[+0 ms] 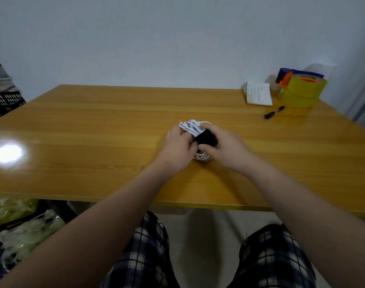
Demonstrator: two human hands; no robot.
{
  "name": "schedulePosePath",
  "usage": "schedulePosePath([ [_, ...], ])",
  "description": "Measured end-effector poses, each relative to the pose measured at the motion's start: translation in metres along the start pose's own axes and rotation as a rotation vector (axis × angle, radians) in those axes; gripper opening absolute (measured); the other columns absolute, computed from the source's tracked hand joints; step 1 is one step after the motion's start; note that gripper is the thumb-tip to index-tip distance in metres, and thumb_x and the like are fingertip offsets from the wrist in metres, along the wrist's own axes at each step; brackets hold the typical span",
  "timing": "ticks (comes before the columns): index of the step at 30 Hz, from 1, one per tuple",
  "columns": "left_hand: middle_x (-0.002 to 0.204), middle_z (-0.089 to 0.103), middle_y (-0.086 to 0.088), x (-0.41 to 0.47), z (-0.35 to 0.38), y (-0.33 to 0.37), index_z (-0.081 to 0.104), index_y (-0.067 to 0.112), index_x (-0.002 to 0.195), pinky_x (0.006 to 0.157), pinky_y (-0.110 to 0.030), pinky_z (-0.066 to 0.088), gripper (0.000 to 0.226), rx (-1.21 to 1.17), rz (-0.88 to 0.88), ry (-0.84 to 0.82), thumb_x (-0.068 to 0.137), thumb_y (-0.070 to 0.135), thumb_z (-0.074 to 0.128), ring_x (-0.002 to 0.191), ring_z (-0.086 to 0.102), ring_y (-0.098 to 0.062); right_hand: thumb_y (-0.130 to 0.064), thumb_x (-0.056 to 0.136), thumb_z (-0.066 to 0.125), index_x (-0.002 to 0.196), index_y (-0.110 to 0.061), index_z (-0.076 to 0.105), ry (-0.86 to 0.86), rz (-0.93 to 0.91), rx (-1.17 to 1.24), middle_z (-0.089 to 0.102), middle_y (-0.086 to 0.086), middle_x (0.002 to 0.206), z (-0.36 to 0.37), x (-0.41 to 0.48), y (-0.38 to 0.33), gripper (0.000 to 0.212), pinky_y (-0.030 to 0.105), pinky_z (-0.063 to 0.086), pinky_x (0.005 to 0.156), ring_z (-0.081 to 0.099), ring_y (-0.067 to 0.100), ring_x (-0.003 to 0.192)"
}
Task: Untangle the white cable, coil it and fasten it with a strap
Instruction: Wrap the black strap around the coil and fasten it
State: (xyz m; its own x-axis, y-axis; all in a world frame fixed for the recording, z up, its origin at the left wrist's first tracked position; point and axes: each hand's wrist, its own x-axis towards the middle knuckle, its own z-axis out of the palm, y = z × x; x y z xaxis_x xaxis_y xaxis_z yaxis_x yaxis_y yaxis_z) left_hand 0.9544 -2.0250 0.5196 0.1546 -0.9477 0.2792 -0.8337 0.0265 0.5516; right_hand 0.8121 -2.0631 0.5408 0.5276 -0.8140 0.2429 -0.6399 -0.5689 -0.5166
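Head: left hand [178, 146] grips white cable [191, 127]; right hand [227, 149] pinches strap [206, 138].

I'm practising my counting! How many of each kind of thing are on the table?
White cable: 1
Black strap: 1
White booklet: 1
Black pen: 1
Yellow tape rolls: 2
Tape dispenser: 1
Total: 7
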Motion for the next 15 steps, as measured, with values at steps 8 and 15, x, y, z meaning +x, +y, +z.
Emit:
schedulePosePath([
  [8, 0.077, 0.044, -0.002, 0.000, -0.021, 0.005, 0.037, 0.018, 0.059, 0.063, -0.028, 0.029, 0.041, -0.046, 0.028, -0.197, 0.095, 0.026, 0.053, 0.077, 0.046, -0.021, -0.030, 0.084, 0.064, 0.121, -0.026, 0.060, 0.170, 0.006, 0.064, 0.071, 0.001, 0.104, 0.004, 0.002, 0.015, 0.037, 0.049, 0.042, 0.093, 0.061, 0.026, 0.101],
  [15, 0.063, 0.043, 0.003, -0.006, -0.021, 0.004, 0.042, 0.014, 0.065, 0.060, -0.029, 0.034, 0.034, -0.275, 0.029, -0.164, 0.094, 0.023, 0.055, 0.060, 0.041, -0.013, -0.032, 0.085, 0.061, 0.117, -0.028, 0.061, 0.205, -0.035, 0.011, 0.071, 0.002, 0.097, 0.010, 0.006, 0.014, 0.032, 0.046, 0.043, 0.089, 0.060, 0.030, 0.095],
])
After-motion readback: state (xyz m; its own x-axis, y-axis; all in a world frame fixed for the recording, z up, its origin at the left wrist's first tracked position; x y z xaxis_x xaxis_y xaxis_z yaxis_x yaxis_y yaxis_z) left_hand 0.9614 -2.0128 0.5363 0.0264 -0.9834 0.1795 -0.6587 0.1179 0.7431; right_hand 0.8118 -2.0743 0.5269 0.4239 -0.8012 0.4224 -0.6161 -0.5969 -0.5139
